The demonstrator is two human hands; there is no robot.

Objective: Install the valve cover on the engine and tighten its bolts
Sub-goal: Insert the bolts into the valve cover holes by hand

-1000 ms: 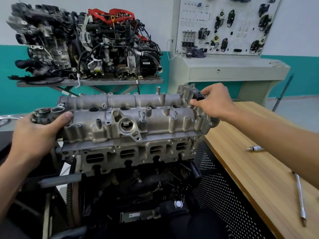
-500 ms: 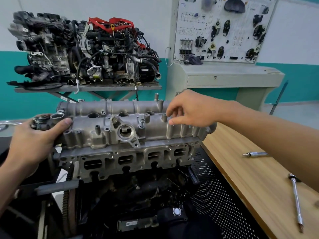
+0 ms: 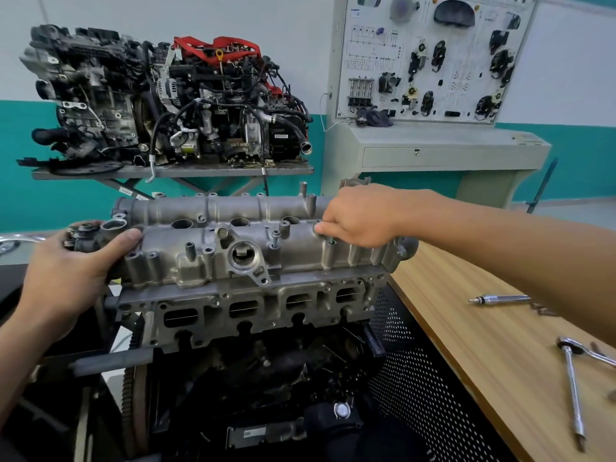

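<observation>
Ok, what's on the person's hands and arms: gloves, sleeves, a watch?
Nothing worn shows. The left hand and right hand are bare, without gloves or visible rings. Neither wrist carries a watch or band. The left forearm and right forearm are uncovered to the frame edge.

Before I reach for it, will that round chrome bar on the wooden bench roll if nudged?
Likely yes: the chrome bar looks cylindrical and lies loose on the smooth wooden bench, so a sideways nudge could roll it. It appears to be solid metal, so probably stiff and fairly heavy for its size.
</observation>
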